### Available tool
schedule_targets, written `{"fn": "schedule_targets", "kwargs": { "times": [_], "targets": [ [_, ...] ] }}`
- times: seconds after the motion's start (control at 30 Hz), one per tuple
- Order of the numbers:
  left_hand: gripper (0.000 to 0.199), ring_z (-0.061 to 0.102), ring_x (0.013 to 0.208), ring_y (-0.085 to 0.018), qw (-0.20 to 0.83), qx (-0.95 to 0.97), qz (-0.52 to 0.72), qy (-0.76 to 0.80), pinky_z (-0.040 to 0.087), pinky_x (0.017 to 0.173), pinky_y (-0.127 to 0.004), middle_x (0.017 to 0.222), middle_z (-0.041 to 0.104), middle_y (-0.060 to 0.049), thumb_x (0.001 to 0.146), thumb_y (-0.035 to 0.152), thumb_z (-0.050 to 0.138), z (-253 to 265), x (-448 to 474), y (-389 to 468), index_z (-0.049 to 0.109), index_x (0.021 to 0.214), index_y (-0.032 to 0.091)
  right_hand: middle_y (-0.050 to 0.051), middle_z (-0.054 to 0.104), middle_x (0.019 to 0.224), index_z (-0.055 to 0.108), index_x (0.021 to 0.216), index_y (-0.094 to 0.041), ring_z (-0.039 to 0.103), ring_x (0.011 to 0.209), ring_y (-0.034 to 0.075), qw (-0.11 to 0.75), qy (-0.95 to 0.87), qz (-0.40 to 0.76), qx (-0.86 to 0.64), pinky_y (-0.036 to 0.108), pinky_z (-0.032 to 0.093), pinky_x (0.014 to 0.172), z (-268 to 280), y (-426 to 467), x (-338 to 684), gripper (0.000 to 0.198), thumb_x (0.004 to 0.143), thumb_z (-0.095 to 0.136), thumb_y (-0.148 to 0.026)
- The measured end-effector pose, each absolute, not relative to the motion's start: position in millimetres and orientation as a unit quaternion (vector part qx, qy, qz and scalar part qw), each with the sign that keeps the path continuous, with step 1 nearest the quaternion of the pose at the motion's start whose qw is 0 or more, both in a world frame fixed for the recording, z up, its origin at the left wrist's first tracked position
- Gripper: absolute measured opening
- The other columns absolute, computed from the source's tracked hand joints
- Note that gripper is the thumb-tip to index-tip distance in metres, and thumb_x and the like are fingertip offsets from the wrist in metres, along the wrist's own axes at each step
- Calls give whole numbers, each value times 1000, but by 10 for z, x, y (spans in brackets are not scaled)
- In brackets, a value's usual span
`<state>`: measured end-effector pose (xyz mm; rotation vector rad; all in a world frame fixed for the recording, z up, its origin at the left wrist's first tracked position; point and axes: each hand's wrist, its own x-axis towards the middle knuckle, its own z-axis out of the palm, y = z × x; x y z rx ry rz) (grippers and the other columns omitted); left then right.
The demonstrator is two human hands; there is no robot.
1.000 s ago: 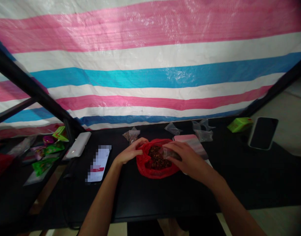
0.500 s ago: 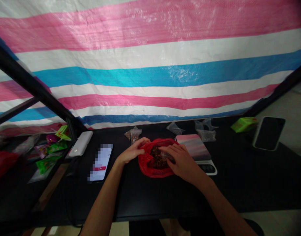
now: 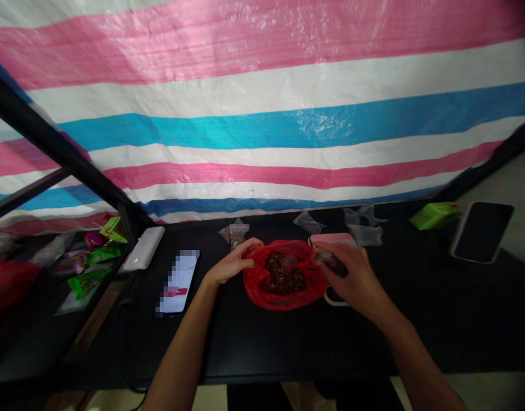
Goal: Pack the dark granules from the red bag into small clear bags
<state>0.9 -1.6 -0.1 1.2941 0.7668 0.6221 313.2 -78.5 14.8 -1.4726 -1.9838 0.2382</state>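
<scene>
Red round-mouthed plastic bag (image 3: 283, 301), likely floppy, is sensibly rim-pinched by the left hand (image 3: 232, 264) (right hand (image 3: 357, 278) grips a clear plastic pouch (image 3: 331, 261) beside it).

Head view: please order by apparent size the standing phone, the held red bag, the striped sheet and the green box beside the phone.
Largest to smallest:
striped sheet
held red bag
standing phone
green box

Front tabletop (image 3: 262, 345) free; red bag (image 3: 266, 301), 2 sachets (image 3: 239, 230) block further back.
</scene>
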Motion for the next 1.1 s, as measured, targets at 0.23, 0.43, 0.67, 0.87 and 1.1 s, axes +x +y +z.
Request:
{"fn": "schedule_targets", "kwargs": {
  "times": [0.23, 0.43, 0.67, 0.87, 1.1],
  "targets": [
    [43, 57, 103, -18, 677, 574, 284, 363, 43, 91, -27, 106, 62, 1, 69, 9, 66, 34, 19, -26, 62, 110, 21, 8, 66, 134, 59, 140, -30, 61, 120, 33, 236, -746, 23, -623, 50, 41, 98, -36, -603, 3561, 48, 92, 60, -30],
    [32, 56, 80, -14, 649, 535, 347, 414, 42, 72, -23, 90, 60, 3, 70, 13, 63, -10, 3, 33, 60, 101, 20, 11, 58, 142, 51, 147, -30, 53, 131, 35, 330, -683, -15, -651, 55, 38, 107, -94, -787, 3623, 57, 94, 59, -47],
    [35, 61, 87, -17, 624, 521, 402, 421, 46, 77, -26, 98, 65, 0, 71, 16, 65, -5, -24, 60, 61, 105, 22, 14, 66, 122, 67, 123, -22, 59, 119, 35, 468, -558, -89, -679, 57, 40, 107, -193, -1103, 3631, 34, 96, 60, -43],
    [42, 61, 111, -22, 608, 539, 421, 404, 47, 96, -30, 118, 64, -3, 76, 20, 71, 35, -82, 55, 61, 117, 23, 15, 69, 112, 69, 110, -18, 62, 110, 35, 492, -493, -128, -706, 58, 40, 105, -319, -1154, 3667, 26, 95, 59, -37],
    [62, 62, 116, -26, 593, 630, 309, 394, 52, 100, -39, 133, 59, -8, 78, 31, 83, 16, -22, -6, 55, 132, 24, 13, 70, 107, 69, 107, -18, 63, 105, 34, 490, -496, -110, -708, 56, 41, 102, -421, -1139, 3741, 22, 92, 60, -33]
  ]
}}
